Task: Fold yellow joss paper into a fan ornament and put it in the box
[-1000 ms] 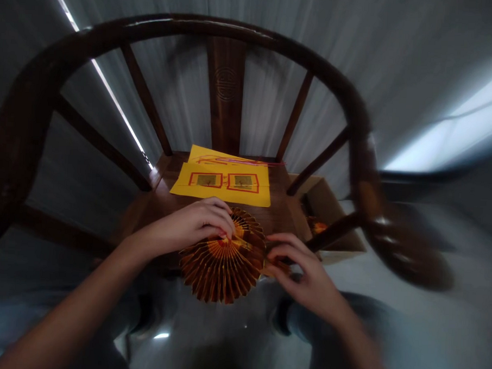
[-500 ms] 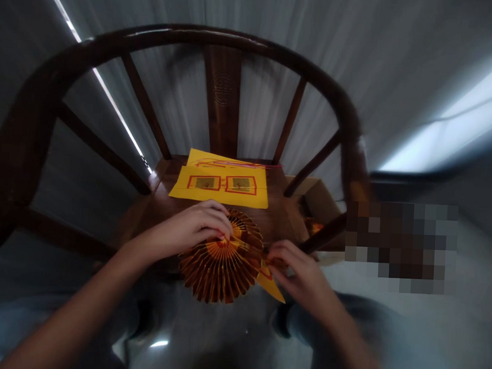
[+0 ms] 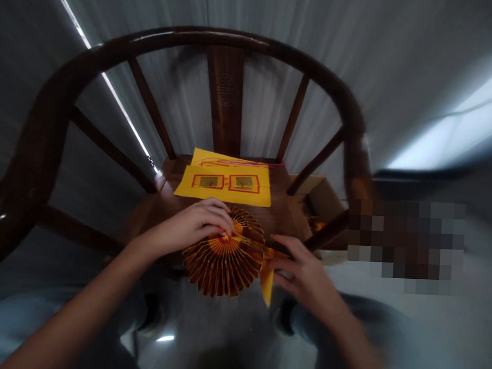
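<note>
The left hand [image 3: 195,226] is pinching the pleated paper rosette [image 3: 226,270] at its orange-and-red centre, the folds fanning out below those fingertips. The right hand [image 3: 309,271] is working at the rosette's edge, its index finger standing apart while the lower fingers are meeting a yellow paper flap [image 3: 267,286] that is hanging just beside them; whether they are gripping it, I cannot tell. Beyond the left fingers, printed yellow sheets [image 3: 221,197] are lying on the chair seat [image 3: 283,216], with pink strands [image 3: 250,163] across the rear one. The rosette is probably weighing very little, springy along its pleats yet easily crushed or torn, so a light pinch at the gathered centre is looking safer than squeezing the rim.
</note>
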### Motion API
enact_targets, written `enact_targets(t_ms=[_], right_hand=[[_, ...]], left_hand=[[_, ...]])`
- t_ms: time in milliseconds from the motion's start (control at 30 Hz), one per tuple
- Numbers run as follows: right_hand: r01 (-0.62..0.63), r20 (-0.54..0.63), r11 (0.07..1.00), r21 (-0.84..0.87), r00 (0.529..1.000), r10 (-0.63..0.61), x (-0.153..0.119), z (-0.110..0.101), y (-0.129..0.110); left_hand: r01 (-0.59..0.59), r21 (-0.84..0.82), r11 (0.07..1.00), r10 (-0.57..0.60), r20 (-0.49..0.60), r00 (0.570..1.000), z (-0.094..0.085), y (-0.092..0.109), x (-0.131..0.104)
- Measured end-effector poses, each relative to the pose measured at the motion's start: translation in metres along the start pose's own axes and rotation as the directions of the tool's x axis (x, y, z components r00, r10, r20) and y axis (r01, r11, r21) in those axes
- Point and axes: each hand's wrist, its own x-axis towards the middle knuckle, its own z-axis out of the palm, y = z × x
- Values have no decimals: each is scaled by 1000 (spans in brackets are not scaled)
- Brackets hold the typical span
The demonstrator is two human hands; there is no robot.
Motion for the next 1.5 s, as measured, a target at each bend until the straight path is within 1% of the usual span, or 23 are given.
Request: enact_targets(t_ms=[100, 200, 267, 300, 367, 433, 500, 567, 700, 800, 900, 967, 1133, 1267, 1367, 1433, 1500], right_hand=[[-66, -1, 985, 158, 998, 67, 2, 3, 0], [-172, -1, 927, 332, 983, 183, 4, 8, 3], [-210, -7, 891, 402, 973, 232, 5, 11, 7], [-212, -10, 886, 413, 971, 237, 4, 12, 9], [-183, 5, 906, 381, 981, 196, 2, 11, 12], [-125, 40, 949, 290, 992, 118, 0, 8, 15], [-77, 70, 980, 183, 995, 65, -1, 5, 15], [-67, 70, 991, 113, 996, 59, 0, 2, 13], [-95, 63, 993, 74, 994, 90, 7, 1, 7], [-156, 20, 982, 109, 988, 155, 9, 2, 3], [-211, -26, 956, 202, 975, 221, 9, 4, 3], [-227, -55, 940, 254, 967, 248, 8, 7, 3], [-246, -177, 915, 321, 933, 313, 9, 20, 3], [-211, -216, 898, 386, 926, 310, 18, 31, 9], [-165, -251, 891, 424, 923, 291, 27, 37, 13], [-133, -250, 895, 427, 933, 258, 31, 38, 13], [-102, -220, 909, 405, 954, 205, 30, 36, 10]], left_hand=[[-10, 3, 1000, 10, -8, 1000, 0, -1, -1], [-24, 7, 1000, 24, -12, 1000, -1, -2, -1], [-38, 8, 999, 38, -13, 999, -1, -3, -2], [-43, 8, 999, 43, -12, 999, -1, -3, -2], [-42, 8, 999, 42, -12, 999, -2, -4, -3], [-29, 6, 1000, 29, -17, 999, -1, -4, -3], [-15, 5, 1000, 15, -22, 1000, -1, -4, -3], [-5, 1, 1000, 5, -23, 1000, -1, -4, -3], [4, 1, 1000, -4, -14, 1000, -3, -3, -2], [0, -2, 1000, 0, -12, 1000, -2, -4, 0], [-8, -8, 1000, 8, -23, 1000, -1, -6, 1], [-3, -4, 1000, 3, -28, 1000, -1, -6, 1], [3, 10, 1000, -3, -19, 1000, 1, -3, 2], [10, 21, 1000, -10, -32, 999, 2, -1, 2], [13, 19, 1000, -13, -7, 1000, 0, 0, 2], [20, 12, 1000, -21, 5, 1000, 0, 1, 3], [38, 9, 999, -38, 2, 999, 0, 3, 3]])
